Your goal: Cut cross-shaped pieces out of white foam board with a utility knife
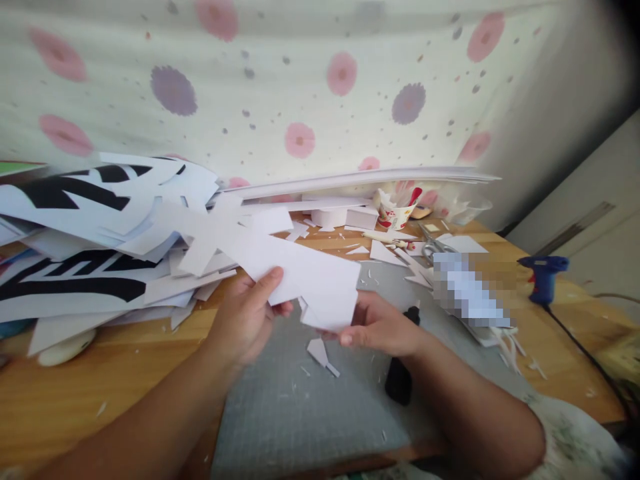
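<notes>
Both hands hold one white cut-out sheet of card (305, 270) above a grey cutting mat (310, 407). My left hand (247, 317) pinches the sheet's near edge with the thumb on top. My right hand (383, 327) grips the sheet's lower right corner from below, fingers curled. A small white offcut (321, 354) lies on the mat under the sheet. A black handled tool (400, 377) lies on the mat beside my right wrist.
A heap of white and black-printed paper pieces (95, 240) covers the wooden table's left side. Behind are a stack of white sheets (360, 180), a paper cup (395, 212), scissors (434, 245) and scraps. A blue glue gun (543, 273) stands at the right with its cable.
</notes>
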`<state>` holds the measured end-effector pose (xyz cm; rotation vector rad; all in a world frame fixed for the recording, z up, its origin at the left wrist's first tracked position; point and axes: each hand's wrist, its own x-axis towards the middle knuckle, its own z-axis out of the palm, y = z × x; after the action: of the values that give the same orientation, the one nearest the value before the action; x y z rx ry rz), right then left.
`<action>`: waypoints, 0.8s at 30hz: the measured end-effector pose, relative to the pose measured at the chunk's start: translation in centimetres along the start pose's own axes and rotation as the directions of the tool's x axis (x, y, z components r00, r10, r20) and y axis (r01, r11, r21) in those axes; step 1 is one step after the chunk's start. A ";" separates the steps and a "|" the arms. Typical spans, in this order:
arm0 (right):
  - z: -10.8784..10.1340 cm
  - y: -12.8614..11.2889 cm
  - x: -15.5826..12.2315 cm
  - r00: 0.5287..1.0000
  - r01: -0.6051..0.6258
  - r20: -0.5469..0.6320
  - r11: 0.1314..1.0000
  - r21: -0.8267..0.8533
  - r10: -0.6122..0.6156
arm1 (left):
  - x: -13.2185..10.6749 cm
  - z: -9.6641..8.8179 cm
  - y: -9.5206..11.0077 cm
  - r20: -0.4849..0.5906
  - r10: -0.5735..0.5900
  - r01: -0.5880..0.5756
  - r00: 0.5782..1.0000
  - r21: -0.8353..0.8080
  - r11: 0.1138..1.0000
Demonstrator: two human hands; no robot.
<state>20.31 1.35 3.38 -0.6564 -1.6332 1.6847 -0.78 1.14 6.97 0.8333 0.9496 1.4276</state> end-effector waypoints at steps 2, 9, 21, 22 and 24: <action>-0.1 -0.6 -0.2 0.997 0.017 0.080 0.949 -0.316 0.009 | 0.5 -0.3 0.2 -0.029 0.032 -0.032 0.999 -0.001 0.999; 2.9 0.2 0.1 0.956 0.254 0.279 0.212 -0.944 0.093 | 1.4 -1.5 0.1 0.028 -0.024 0.021 0.999 0.118 0.993; -4.9 -0.7 -9.5 0.947 -0.312 -0.307 -0.041 -0.949 -0.098 | -0.7 -0.4 -4.6 0.293 -0.469 0.237 0.833 0.578 0.781; -4.4 -0.5 -10.2 0.963 -0.263 -0.260 -0.043 -0.964 -0.067 | -0.6 -0.5 -4.7 0.305 -0.487 0.213 0.818 0.627 0.750; -3.5 -0.2 -11.0 0.980 -0.200 -0.199 -0.051 -0.979 -0.017 | -0.3 -0.9 -4.6 0.326 -0.504 0.122 0.799 0.734 0.668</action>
<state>29.97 -4.86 2.11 -1.5548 -2.5953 -0.0168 0.35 0.74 2.45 1.4202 1.1424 0.4397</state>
